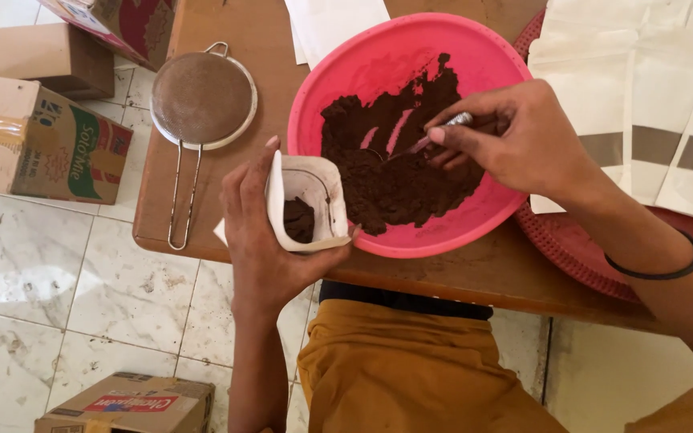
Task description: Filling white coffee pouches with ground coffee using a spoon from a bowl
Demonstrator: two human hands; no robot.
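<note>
Over the table edge: work is taking place above a brown wooden table [226,64], seen from the head camera looking down.
Basin: a large pink plastic basin [459,48] is sitting on the table, rim just overhanging the near edge; it is holding a mound of dark brown powder [395,172].
Powder handling: it is looking fine, loose and light, likely to spill or dust if tipped or jolted.
Sieve: a round metal sieve [202,100] is lying to the left of the basin, apart from it, handle pointing toward the person.
Flat pouches: pale paper pouches [659,88] are lying stacked at the right.
Pouch in hand: a small white pouch [308,200] is standing open-mouthed just beside the basin rim, some powder already inside.
Pouch handling: soft, thin-walled, crushable; best held round the lower body, as now.
Left hand [262,240]: fingers are wrapping the pouch from the left side.
Right hand [523,140]: fingers are pinching a slim metal spoon [435,136], its tip resting in the powder.
</note>
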